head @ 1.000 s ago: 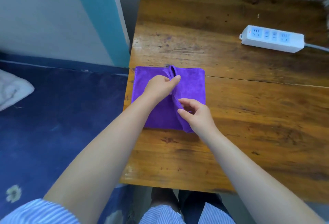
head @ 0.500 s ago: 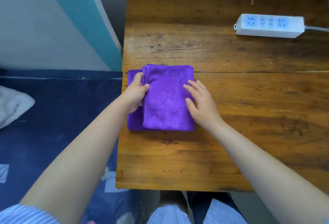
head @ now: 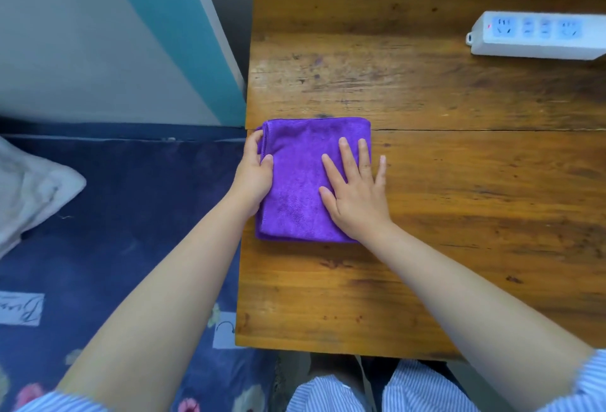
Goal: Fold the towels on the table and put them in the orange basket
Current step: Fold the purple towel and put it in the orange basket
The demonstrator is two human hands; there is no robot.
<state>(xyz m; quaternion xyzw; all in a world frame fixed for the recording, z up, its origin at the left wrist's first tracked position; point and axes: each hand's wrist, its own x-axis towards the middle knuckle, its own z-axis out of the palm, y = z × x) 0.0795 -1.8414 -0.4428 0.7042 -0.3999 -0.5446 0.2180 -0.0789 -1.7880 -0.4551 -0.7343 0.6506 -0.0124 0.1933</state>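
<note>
A purple towel [head: 300,182] lies folded into a compact rectangle at the left edge of the wooden table [head: 426,247]. My left hand [head: 254,174] holds the towel's left edge, thumb on top and fingers curled round the side. My right hand [head: 355,188] lies flat on the towel's right half with straight, spread fingers, the little finger reaching onto the wood. No orange basket is in view.
A white power strip [head: 537,36] sits at the table's back right. Left of the table is a dark blue floral bedspread [head: 114,231] with a white cloth [head: 29,192] on it. A teal and grey wall [head: 147,34] stands behind.
The right half of the towel was folded over to the left, halving it. My left hand slid to the left edge and my right hand now presses flat on top.
</note>
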